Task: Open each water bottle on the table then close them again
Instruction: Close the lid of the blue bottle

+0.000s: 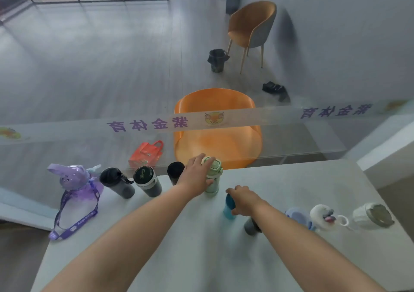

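Your left hand (pixel 197 175) reaches forward with the forearm stretched long across the pale grey tabletop (pixel 156 247), palm down, and its fingers are wrapped around the upper part of the pale green upright bottle with a flip-top lid (pixel 212 177) — thumb low on the body, fingers curled over the cap's near side. Your right hand (pixel 244 200) sits nearer to you and just right of that bottle, wrist bent, fingers closed over the top of the teal cylindrical bottle (pixel 229 209), which shows only below and to the left of your palm. Under your right forearm stands a dark grey tumbler (pixel 250 226), partly hidden. Further along to the right of that hand are a lilac-blue bottle (pixel 298 216), a white bottle with a cartoon lid and loop (pixel 323 216) and a clear ribbed cup with a grey-green lid (pixel 373 215). Left of your left hand stand three dark bottles — a black cup (pixel 175 172) just beside the wrist, a dark tumbler with a green-labelled lid (pixel 147 181), a smoky grey bottle with a black cap (pixel 116 183) — and then a purple rabbit-shaped bottle with a strap (pixel 76 186).
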### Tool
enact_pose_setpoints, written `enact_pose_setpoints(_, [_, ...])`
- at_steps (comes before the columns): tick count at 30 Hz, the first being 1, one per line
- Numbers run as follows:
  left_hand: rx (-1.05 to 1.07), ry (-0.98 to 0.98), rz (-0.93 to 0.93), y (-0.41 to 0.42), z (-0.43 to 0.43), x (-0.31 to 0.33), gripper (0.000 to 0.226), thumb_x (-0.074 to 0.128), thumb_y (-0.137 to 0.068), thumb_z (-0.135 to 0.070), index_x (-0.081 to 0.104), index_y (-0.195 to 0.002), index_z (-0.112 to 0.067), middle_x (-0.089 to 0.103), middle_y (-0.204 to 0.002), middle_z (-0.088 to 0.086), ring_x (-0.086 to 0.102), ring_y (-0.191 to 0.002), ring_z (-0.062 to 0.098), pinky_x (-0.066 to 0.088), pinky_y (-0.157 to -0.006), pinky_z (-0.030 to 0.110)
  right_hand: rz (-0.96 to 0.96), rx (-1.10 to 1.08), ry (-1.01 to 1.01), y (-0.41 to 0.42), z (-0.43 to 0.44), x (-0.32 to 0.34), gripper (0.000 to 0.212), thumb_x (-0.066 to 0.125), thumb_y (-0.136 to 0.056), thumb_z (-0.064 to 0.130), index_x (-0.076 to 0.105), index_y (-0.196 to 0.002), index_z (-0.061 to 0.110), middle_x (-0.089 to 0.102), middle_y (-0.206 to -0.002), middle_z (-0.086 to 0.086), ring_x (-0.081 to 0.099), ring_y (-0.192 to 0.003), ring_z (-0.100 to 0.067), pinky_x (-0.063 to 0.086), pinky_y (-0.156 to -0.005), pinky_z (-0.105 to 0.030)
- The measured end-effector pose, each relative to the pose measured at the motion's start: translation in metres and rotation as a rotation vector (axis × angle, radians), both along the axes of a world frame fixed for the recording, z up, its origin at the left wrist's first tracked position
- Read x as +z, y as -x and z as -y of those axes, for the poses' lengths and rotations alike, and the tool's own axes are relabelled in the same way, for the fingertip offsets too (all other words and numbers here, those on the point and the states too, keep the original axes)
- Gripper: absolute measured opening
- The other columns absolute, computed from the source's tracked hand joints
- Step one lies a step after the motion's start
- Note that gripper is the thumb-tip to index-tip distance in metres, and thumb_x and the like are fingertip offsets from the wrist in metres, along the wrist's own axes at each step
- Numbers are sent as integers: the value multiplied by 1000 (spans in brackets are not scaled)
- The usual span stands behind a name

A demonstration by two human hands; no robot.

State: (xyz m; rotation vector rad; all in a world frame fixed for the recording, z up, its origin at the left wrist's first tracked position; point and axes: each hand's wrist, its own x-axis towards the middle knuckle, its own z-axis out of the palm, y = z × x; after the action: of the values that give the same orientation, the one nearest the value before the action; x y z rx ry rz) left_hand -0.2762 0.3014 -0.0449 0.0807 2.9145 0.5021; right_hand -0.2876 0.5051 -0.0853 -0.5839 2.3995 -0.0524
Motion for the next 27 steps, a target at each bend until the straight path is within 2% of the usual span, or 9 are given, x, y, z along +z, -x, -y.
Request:
enact_pose_setpoints(5, [54, -49, 108, 21, -14, -5, 74, 69, -88, -33, 28, -150, -35, 25, -156, 9, 32, -137, 37, 40, -108, 53, -31, -6, 64, 44, -20, -4, 75, 73, -86, 30, 35, -151, 21, 48, -136, -13, 43, -125, -35, 49, -99, -45])
enact_pose_setpoints(13, [158, -70, 81, 28, -24, -8, 65, 76, -82, -35, 45, -139, -31, 46, -137, 11, 48, -121, 35, 44, -103, 48, -65, 12, 132, 80, -28, -3, 77, 73, -88, 30, 35, -154, 18, 47, -142, -12, 41, -130, -34, 46, -104, -44])
enact_pose_setpoints(20, [176, -47, 76, 28, -22, -11, 62, 74, -82, -41, 44, -136, -32, 50, -127, 8, 52, -114, 32, 49, -96, 46, -81, 16, 145, 94, -26, -5, 73, 74, -89, 29, 38, -151, 18, 48, -140, -11, 42, -128, -32, 45, -106, -44])
enact_pose_setpoints(23, [167, -28, 89, 29, -24, -11, 64, 73, -83, -42, 41, -138, -33, 47, -131, 9, 50, -117, 34, 49, -96, 50, -79, 12, 126, 99, -28, -5, 71, 72, -89, 28, 38, -151, 18, 47, -140, -11, 42, -128, -33, 44, -107, -44])
enact_pose_setpoints(27, [122, 81, 50, 28, -31, -9, 83, 72, -80, -51, 27, -147, -34, 36, -151, 10, 36, -135, 37, 37, -110, 52, -64, 9, 127, 103, -31, -6, 74, 73, -89, 29, 36, -153, 19, 45, -143, -11, 41, -130, -32, 43, -108, -44])
